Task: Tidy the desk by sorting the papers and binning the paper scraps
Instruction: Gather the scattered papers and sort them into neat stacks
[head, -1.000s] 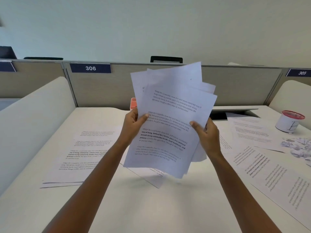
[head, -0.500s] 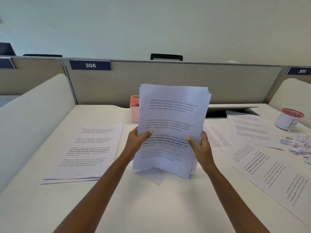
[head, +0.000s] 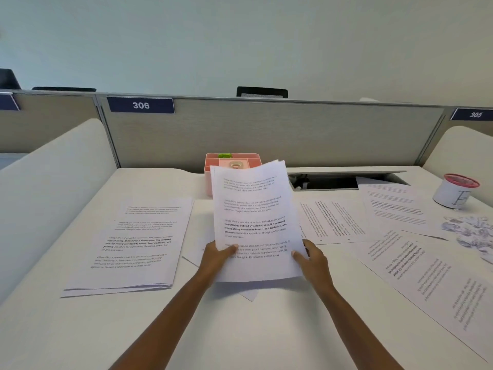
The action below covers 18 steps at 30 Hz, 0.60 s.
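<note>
I hold a squared-up sheaf of printed papers [head: 253, 217] low over the middle of the white desk [head: 266, 329], tilted back. My left hand [head: 217, 259] grips its lower left edge, thumb on top. My right hand [head: 310, 259] grips the lower right edge. A neat stack of papers [head: 133, 244] lies on the desk to the left. Loose sheets [head: 330, 220] lie to the right, with more printed sheets [head: 426, 276] toward the right edge. Crumpled paper scraps [head: 472, 233] sit at the far right. One sheet's corner [head: 249, 295] shows under the sheaf.
A pink desk organiser [head: 232, 162] stands behind the sheaf against the grey partition [head: 266, 129]. A white cup with a red rim [head: 456, 192] stands at the back right. An open cable slot [head: 333, 181] runs along the back of the desk.
The fanned, raised sheets have been gathered into an even sheaf and brought down toward the desk. Both hands now sit lower on the sheaf.
</note>
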Each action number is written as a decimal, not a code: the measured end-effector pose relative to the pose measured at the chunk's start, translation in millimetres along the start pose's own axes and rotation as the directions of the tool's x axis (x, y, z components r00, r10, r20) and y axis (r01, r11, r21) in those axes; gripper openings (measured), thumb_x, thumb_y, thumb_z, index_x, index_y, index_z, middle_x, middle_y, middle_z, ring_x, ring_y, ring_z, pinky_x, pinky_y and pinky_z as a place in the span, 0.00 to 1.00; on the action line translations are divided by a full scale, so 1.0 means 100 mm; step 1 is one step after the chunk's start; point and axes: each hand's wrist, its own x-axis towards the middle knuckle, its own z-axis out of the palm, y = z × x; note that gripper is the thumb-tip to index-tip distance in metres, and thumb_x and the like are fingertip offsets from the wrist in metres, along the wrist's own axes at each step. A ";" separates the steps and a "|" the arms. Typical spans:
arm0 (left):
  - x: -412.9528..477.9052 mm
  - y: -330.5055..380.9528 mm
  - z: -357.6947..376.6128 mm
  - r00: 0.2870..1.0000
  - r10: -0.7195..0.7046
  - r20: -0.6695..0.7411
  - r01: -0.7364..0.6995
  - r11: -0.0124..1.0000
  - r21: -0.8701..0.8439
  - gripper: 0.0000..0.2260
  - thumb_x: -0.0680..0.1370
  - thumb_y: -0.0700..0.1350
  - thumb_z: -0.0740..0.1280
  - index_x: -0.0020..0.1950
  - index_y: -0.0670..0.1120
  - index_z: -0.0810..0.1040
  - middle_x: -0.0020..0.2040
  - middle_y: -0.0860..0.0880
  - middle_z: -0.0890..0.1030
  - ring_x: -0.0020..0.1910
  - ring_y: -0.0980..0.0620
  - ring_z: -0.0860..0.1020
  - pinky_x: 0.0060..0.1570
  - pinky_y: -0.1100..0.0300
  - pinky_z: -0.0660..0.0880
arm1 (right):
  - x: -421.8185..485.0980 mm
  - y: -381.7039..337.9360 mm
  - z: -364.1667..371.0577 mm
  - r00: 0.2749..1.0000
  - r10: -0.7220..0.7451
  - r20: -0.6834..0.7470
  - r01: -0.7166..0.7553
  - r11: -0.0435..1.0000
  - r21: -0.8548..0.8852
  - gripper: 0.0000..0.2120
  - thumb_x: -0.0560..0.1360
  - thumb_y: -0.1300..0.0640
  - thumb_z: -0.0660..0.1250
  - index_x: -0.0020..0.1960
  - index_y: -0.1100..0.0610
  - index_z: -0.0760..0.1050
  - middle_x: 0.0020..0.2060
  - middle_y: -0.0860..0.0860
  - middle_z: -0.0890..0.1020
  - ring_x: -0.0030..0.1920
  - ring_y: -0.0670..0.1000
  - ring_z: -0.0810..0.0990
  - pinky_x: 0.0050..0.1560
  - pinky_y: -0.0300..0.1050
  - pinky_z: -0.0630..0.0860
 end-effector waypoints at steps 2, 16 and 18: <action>0.03 -0.04 -0.04 0.998 -0.066 -0.002 0.066 0.997 -0.026 0.14 0.76 0.36 0.66 0.62 0.38 0.75 0.59 0.39 0.79 0.52 0.42 0.79 0.54 0.54 0.75 | 0.02 0.02 -0.03 0.997 0.064 0.036 -0.064 0.998 0.001 0.13 0.75 0.62 0.64 0.59 0.62 0.74 0.57 0.57 0.80 0.50 0.53 0.77 0.50 0.43 0.73; 0.04 0.01 -0.13 0.989 0.092 -0.117 -0.050 0.945 0.322 0.15 0.78 0.37 0.62 0.65 0.43 0.70 0.63 0.43 0.77 0.57 0.42 0.78 0.58 0.49 0.76 | 0.01 0.01 0.07 0.987 0.134 0.087 -0.136 0.990 0.019 0.12 0.72 0.66 0.66 0.55 0.61 0.74 0.54 0.57 0.81 0.49 0.55 0.77 0.47 0.42 0.71; 0.05 0.08 -0.18 0.980 0.131 -0.150 -0.084 0.955 0.284 0.14 0.77 0.36 0.63 0.63 0.42 0.71 0.61 0.43 0.78 0.55 0.42 0.78 0.55 0.50 0.76 | 0.01 -0.04 0.08 0.996 0.081 0.042 -0.084 0.993 0.083 0.09 0.72 0.68 0.65 0.51 0.59 0.72 0.52 0.58 0.81 0.46 0.55 0.77 0.44 0.42 0.71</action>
